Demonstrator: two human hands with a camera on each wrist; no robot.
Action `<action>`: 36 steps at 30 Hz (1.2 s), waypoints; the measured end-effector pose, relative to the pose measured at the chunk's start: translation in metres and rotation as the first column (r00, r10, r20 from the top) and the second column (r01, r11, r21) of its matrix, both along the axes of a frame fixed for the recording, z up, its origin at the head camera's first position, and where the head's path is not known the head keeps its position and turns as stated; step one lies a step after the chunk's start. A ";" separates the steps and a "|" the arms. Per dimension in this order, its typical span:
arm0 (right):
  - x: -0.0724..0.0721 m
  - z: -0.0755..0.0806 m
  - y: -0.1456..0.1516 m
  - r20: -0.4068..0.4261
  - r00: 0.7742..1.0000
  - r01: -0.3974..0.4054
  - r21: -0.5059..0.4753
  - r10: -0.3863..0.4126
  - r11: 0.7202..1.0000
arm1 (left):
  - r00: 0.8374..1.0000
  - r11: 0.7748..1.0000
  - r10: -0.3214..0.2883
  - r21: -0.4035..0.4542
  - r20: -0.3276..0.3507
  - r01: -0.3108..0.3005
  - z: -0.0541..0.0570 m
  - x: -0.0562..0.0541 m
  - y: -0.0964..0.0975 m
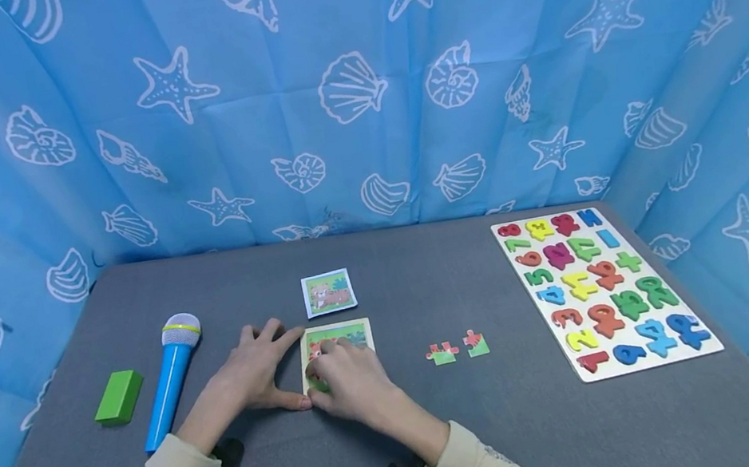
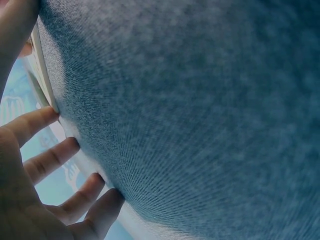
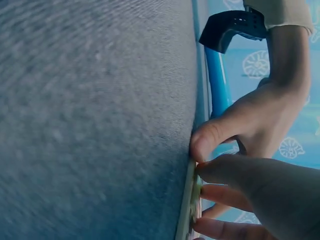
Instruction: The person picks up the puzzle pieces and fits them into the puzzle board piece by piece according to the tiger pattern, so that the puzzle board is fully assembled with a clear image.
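A small framed jigsaw puzzle [image 1: 353, 334] with a pale rim lies on the table, its lower part covered by my right hand [image 1: 355, 380]. That hand's thumb and bent fingers pinch a greenish puzzle piece [image 3: 198, 191] low over the puzzle's left side; most of the piece is hidden. My left hand [image 1: 256, 374] is spread along the left edge, thumb at the near corner and index fingertip at the far one. Its other fingertips [image 2: 71, 143] rest on the table. Two loose puzzle pieces, an orange-and-green one [image 1: 442, 353] and another [image 1: 476, 343], lie to the right.
Behind the puzzle lies a picture card [image 1: 328, 293] showing animals. A blue toy microphone [image 1: 171, 381] and a green block [image 1: 119, 397] are at the left. A white number board [image 1: 558, 295] with colourful figures lies at the right. A blue curtain [image 1: 361, 146] borders the table.
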State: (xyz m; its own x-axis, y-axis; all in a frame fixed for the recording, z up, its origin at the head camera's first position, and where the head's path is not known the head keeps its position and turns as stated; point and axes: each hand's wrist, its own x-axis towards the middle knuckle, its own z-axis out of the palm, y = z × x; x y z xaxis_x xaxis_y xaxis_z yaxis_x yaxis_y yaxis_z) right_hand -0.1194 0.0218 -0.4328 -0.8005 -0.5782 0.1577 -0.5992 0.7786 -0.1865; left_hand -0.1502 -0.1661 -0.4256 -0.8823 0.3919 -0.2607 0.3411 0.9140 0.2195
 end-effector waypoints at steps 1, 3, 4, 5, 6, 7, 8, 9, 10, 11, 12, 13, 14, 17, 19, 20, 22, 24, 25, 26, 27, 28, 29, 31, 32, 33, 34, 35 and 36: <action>0.000 0.000 0.001 0.001 1.000 0.000 0.000 0.000 1.000 | 1.000 1.000 0.000 0.000 0.000 0.000 0.000 0.000 0.000; -0.002 0.001 0.003 0.005 1.000 0.006 0.001 -0.006 1.000 | 1.000 1.000 0.000 0.001 0.001 0.000 0.000 0.000 0.000; -0.002 0.002 0.004 0.012 1.000 0.010 -0.002 -0.010 1.000 | 1.000 1.000 0.000 0.003 0.002 0.000 0.000 0.000 0.000; -0.003 0.003 0.006 0.021 1.000 0.016 -0.005 -0.016 1.000 | 1.000 1.000 0.001 0.004 0.002 -0.001 0.000 0.000 0.000; -0.004 0.004 0.007 0.032 0.999 0.025 -0.009 -0.025 1.000 | 1.000 1.000 0.001 0.005 0.002 -0.001 0.000 0.001 0.000; -0.005 0.005 0.008 0.040 0.999 0.033 -0.005 -0.033 0.999 | 1.000 1.000 0.000 0.005 0.000 0.000 0.000 0.001 0.000; -0.005 0.006 0.009 0.055 0.998 0.040 -0.004 -0.039 0.999 | 1.000 1.000 0.001 0.007 -0.001 -0.001 0.000 0.001 -0.001; -0.006 0.007 0.010 0.071 0.996 0.045 -0.004 -0.045 0.999 | 1.000 1.000 0.001 0.007 -0.003 -0.001 0.001 0.001 -0.001; -0.006 0.007 0.011 0.081 0.996 0.048 0.000 -0.048 0.999 | 1.000 1.000 0.001 0.007 -0.003 -0.001 0.001 0.001 -0.001; -0.007 0.007 0.012 0.092 0.994 0.050 0.006 -0.050 0.999 | 1.000 1.000 0.001 0.007 -0.004 -0.001 0.001 0.001 0.000; -0.007 0.007 0.012 0.101 0.994 0.051 0.011 -0.051 0.999 | 1.000 1.000 0.000 0.006 -0.003 0.000 0.001 0.001 0.000; -0.007 0.007 0.013 0.106 0.993 0.050 0.017 -0.052 0.999 | 1.000 1.000 0.001 0.005 -0.003 -0.001 0.001 0.001 0.000; -0.007 0.007 0.013 0.110 0.993 0.051 0.020 -0.052 0.999 | 1.000 1.000 0.002 0.004 -0.001 -0.002 0.001 0.001 0.000; -0.007 0.006 0.013 0.113 0.992 0.052 0.028 -0.055 0.998 | 1.000 1.000 0.003 -0.002 0.003 -0.003 0.001 0.000 0.000; -0.008 0.006 0.013 0.107 0.993 0.054 0.030 -0.057 0.998 | 1.000 1.000 0.004 -0.002 0.003 -0.004 0.002 0.000 0.001; -0.008 0.006 0.013 0.102 0.993 0.055 0.033 -0.058 0.998 | 1.000 1.000 0.003 0.000 0.002 -0.003 0.002 0.000 0.001; -0.009 0.006 0.013 0.091 0.994 0.054 0.037 -0.058 0.998 | 1.000 1.000 0.002 0.004 -0.001 -0.002 0.002 0.000 0.001; -0.009 0.006 0.013 0.081 0.995 0.052 0.041 -0.056 0.998 | 1.000 1.000 0.002 0.006 -0.002 -0.002 0.002 0.000 0.001; -0.008 0.006 0.013 0.078 0.996 0.051 0.042 -0.054 0.998 | 1.000 1.000 0.001 0.006 -0.002 -0.001 0.002 0.000 0.001; -0.008 0.006 0.013 0.077 0.996 0.049 0.040 -0.052 0.998 | 1.000 1.000 0.001 0.007 -0.002 -0.001 0.002 0.000 0.001; -0.008 0.006 0.013 0.076 0.996 0.047 0.039 -0.050 0.998 | 1.000 1.000 0.002 0.005 0.000 -0.002 0.002 0.000 0.001; -0.008 0.006 0.012 0.078 0.996 0.046 0.039 -0.049 0.998 | 1.000 1.000 0.002 0.004 0.002 -0.002 0.002 0.000 0.000; -0.008 0.006 0.012 0.080 0.996 0.045 0.039 -0.048 0.998 | 1.000 1.000 0.002 0.004 0.003 -0.002 0.002 0.000 0.000; -0.007 0.006 0.012 0.088 0.995 0.045 0.039 -0.048 0.998 | 1.000 1.000 0.000 0.004 0.003 0.000 0.001 0.000 0.000; -0.007 0.006 0.011 0.092 0.995 0.046 0.041 -0.049 0.998 | 1.000 1.000 0.000 0.004 0.003 0.000 0.001 0.000 0.000; -0.007 0.006 0.011 0.097 0.994 0.047 0.043 -0.051 0.998 | 1.000 1.000 0.000 0.002 0.004 0.000 0.001 0.000 0.000; -0.007 0.006 0.011 0.102 0.993 0.048 0.045 -0.052 0.998 | 1.000 1.000 0.000 0.001 0.005 0.000 0.001 0.000 0.000; -0.007 0.006 0.011 0.105 0.993 0.048 0.046 -0.053 0.998 | 1.000 1.000 0.001 -0.002 0.007 -0.001 0.001 0.000 0.000; -0.007 0.006 0.011 0.108 0.993 0.048 0.048 -0.052 0.998 | 1.000 1.000 0.003 -0.005 0.010 -0.003 0.001 0.000 0.000</action>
State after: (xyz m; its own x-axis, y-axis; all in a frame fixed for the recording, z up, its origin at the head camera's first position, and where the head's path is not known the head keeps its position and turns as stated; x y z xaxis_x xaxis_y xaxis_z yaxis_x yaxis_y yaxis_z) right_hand -0.1268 0.0326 -0.4269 -0.8396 -0.5416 0.0428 -0.5373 0.8161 -0.2128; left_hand -0.1504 -0.1658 -0.4247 -0.8807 0.3882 -0.2715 0.3365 0.9161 0.2182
